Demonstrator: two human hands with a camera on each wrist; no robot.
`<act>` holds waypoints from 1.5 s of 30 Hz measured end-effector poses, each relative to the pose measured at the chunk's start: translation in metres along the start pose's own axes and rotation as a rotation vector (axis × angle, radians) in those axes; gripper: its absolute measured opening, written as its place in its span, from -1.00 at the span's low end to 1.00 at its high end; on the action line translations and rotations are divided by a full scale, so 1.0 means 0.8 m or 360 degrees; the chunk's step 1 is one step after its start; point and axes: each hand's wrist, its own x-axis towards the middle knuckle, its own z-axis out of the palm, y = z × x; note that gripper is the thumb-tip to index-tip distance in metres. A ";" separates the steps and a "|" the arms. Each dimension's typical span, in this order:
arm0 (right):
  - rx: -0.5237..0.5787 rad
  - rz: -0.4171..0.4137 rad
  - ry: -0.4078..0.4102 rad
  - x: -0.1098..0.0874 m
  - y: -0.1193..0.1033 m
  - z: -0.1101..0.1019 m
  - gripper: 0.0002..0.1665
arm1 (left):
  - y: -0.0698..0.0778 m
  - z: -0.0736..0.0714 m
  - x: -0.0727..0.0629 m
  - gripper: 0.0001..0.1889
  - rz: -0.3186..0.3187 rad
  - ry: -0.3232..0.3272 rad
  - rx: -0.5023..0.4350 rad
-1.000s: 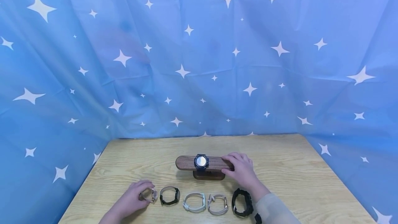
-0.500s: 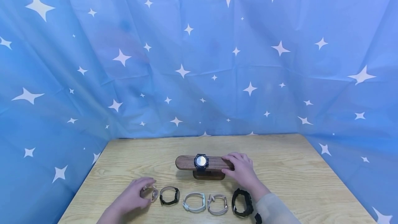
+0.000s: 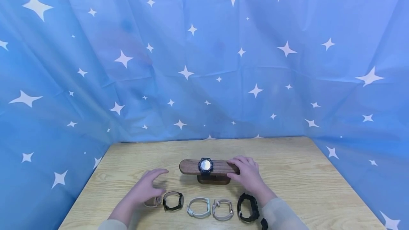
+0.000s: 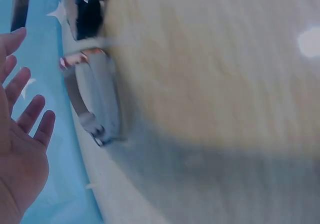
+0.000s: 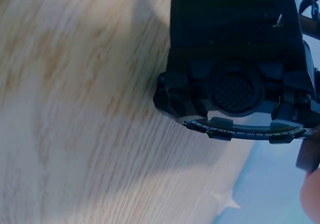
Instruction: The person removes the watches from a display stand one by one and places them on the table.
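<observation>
My left hand point(image 3: 147, 187) hovers with thumb and fingers spread, holding nothing. Below it stands a watch point(image 3: 155, 201) with a pale strap, partly covered by the hand in the head view. In the left wrist view that watch point(image 4: 102, 96) shows a rose-gold case and a grey strap, beside the extended fingers point(image 4: 22, 83). My right hand point(image 3: 247, 174) grips the right end of a brown wooden watch stand point(image 3: 191, 167), thumb in front and fingers over the top. Around the stand's bar sits a dark watch point(image 3: 206, 165) with its round face upward.
Along the front of the wooden table point(image 3: 143, 152) stand a black watch point(image 3: 173, 201), a mint watch point(image 3: 199, 207), a pale pinkish watch point(image 3: 223, 210) and a bulky black watch point(image 3: 248, 207). The bulky one fills much of the right wrist view. A starry blue curtain point(image 3: 204, 63) hangs behind.
My left hand has let go of the pale-strapped watch, moved up and forward, and spread its fingers. The right hand keeps its grip on the watch stand.
</observation>
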 end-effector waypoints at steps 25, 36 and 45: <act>-0.0013 0.0023 -0.0024 -0.001 0.003 0.002 -0.45 | 0.072 0.041 0.074 -0.23 0.0122 0.0050 0.0042; 0.0000 -0.0001 -0.0026 0.000 0.002 0.000 -0.45 | 0.091 0.053 0.089 -0.20 0.0194 -0.0047 0.0105; -0.0006 -0.0020 -0.0024 0.001 0.002 -0.001 -0.46 | 0.101 0.065 0.102 -0.18 0.0254 -0.0016 0.0171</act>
